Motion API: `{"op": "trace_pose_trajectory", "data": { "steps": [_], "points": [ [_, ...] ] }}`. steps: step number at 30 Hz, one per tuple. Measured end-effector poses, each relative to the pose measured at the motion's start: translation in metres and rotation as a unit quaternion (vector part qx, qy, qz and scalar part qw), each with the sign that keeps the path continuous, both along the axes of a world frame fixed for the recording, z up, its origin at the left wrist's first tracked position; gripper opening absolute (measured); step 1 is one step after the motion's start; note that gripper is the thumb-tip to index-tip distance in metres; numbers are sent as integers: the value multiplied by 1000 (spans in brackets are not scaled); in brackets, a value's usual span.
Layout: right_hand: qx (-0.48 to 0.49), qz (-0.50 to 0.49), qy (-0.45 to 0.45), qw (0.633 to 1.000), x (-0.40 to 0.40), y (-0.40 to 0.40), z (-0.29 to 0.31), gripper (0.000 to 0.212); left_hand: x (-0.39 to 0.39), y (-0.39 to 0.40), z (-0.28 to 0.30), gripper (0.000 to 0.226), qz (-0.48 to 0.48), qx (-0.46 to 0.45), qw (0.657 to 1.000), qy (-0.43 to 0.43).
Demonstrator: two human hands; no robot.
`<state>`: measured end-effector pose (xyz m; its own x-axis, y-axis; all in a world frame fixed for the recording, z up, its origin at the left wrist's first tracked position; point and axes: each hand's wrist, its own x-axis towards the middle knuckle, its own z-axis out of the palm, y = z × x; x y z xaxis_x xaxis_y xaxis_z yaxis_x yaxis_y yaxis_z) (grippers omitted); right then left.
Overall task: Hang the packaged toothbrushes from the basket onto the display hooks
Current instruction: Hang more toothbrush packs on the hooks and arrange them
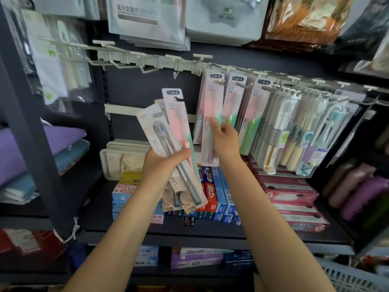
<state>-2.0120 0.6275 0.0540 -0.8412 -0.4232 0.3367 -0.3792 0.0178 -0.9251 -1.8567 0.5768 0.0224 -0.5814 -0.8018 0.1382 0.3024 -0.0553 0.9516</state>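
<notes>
The left hand gripped a fanned bundle of packaged toothbrushes, thumb across the front, held upright to the left of the hook rail's filled section. This appeared to keep the stock sorted and within reach of the other hand. The uppermost pink-and-green pack in the bundle matched those already hanging.

The right hand held the lower part of a pink-and-green hanging pack, fingers curled round its edge. That pack's top sat at the first occupied hook on the rail; whether the hook had passed fully through the hang hole could not be determined. The grip low on the card probably served to steady it against swinging.

Left of that hook, several white hooks on the rail stood bare. Below the rail, boxed toothpaste lay stacked on a dark shelf. A pale plastic basket showed at lower right, contents not visible. Folded cloths lay on shelving far left of the rail.
</notes>
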Motion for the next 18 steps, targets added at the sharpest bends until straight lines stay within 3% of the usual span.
{"op": "trace_pose_trajectory", "data": {
  "steps": [7, 12, 17, 18],
  "points": [
    [47, 18, -49, 998, 5, 9, -34, 47, -11, -11, -13, 34, 10, 18, 1000, -23],
    [82, -11, -73, 994, -4, -8, -23, 50, -13, -14, -18, 30, 12, 23, 999, -31],
    [100, 0, -177, 979, -9, 8, -49, 71, -5, -15, -23, 33, -2, 24, 999, -45],
    [97, 2, -174, 980, -2, 18, -54, 63, -3, -15, -24, 34, -5, 22, 999, -45]
  ]
}}
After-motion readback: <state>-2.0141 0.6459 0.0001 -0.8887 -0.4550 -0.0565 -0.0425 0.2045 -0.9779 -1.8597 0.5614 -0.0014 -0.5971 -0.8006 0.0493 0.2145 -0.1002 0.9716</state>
